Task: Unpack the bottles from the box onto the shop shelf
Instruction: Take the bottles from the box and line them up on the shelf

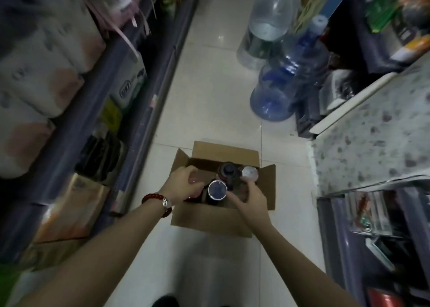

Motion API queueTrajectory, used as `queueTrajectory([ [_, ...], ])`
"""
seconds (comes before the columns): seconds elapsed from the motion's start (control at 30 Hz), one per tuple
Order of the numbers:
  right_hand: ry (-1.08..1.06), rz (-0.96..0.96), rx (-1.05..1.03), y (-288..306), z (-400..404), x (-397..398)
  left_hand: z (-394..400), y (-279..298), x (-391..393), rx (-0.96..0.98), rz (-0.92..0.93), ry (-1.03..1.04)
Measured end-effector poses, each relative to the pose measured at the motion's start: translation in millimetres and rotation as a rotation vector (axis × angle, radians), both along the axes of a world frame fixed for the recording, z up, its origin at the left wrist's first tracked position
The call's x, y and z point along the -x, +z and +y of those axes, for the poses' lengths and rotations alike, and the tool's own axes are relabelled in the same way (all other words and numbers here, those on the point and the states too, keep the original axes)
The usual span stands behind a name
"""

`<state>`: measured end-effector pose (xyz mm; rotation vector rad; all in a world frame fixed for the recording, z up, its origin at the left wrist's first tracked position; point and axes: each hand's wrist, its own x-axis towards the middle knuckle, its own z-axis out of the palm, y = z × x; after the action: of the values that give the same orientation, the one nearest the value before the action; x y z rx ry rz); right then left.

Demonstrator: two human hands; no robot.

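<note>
An open cardboard box [210,223] stands on the tiled floor between two shop shelves. Inside it stand several bottles, seen from above: one with a silvery round cap [217,189], a dark-capped one [227,170] behind it, and a white-capped one [250,172] at the right. My left hand [183,185], with a red bead bracelet on its wrist, reaches into the box's left part, fingers curled over a bottle that it mostly hides. My right hand [250,198] reaches in from the right, fingertips between the silvery-capped and white-capped bottles; whether it grips one is unclear.
Shelf unit [130,111] on the left holds paper rolls and packets. Another shelf [372,225] and a speckled counter [377,130] stand on the right. Large water jugs [286,90] sit on the floor beyond the box. The image is blurred by motion.
</note>
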<state>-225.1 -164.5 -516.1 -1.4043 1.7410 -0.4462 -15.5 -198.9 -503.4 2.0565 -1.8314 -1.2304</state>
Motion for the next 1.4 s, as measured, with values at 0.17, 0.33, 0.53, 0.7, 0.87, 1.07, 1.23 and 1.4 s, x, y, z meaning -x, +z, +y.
queueTrajectory([
  [0.17, -0.067, -0.080, 0.011, -94.8, 3.3, -21.7, 5.7, -84.3, -6.9, 0.105, 0.083, 0.118],
  [0.33, -0.231, -0.139, 0.117, -161.0, 5.1, -37.2, 7.4, -149.3, -8.3, 0.147, 0.171, 0.146],
  [0.53, -0.285, -0.190, 0.179, -194.0, 0.9, -48.0, 13.3, -195.8, -11.2, 0.247, 0.274, 0.147],
  [0.7, -0.345, -0.202, 0.195, -200.4, -2.2, -55.6, 12.4, -204.9, -15.2, 0.307, 0.226, 0.080],
  [0.87, -0.438, -0.231, 0.189, -199.2, 2.7, -60.9, 13.6, -197.7, -12.0, 0.321, 0.246, 0.181],
  [1.07, -0.478, -0.235, 0.196, -151.4, 13.6, -52.9, 10.8, -146.1, -2.2, 0.350, 0.263, 0.208],
  [1.23, -0.483, -0.189, 0.185, -66.9, 14.9, -39.3, 8.9, -63.6, 5.9, 0.354, 0.265, 0.212],
  [1.4, -0.470, -0.193, 0.243, 50.4, 9.4, -28.4, 6.1, 47.7, 17.3, 0.356, 0.268, 0.222],
])
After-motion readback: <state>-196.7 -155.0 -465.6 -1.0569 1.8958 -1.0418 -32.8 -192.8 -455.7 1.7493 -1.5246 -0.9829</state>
